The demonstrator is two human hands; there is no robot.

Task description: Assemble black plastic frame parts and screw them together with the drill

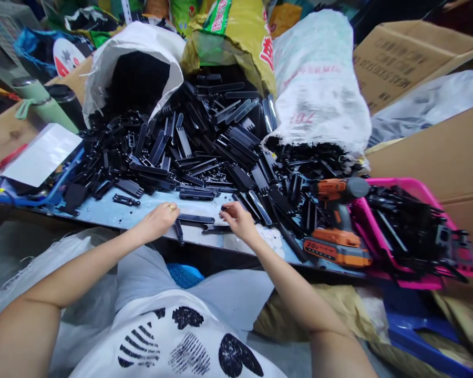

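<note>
At the table's front edge my left hand point(160, 219), with a ring on one finger, is closed on the left end of a long black plastic bar point(197, 218). A short black piece point(179, 231) angles down from that end. My right hand point(239, 219) is by the bar's other end, thumb and fingers pinched together; a tiny dark thing shows at the fingertips, too small to name. Below it lies another black strip point(217, 229). Behind both hands spreads a heap of black plastic parts point(193, 142), some with forked ends.
An orange cordless drill point(337, 220) stands right of my right hand, beside a pink basket point(413, 184) of black parts. White sack point(142, 37), yellow sack point(240, 42) and another white sack point(319, 79) spill parts. A blue tray point(63, 181) sits left.
</note>
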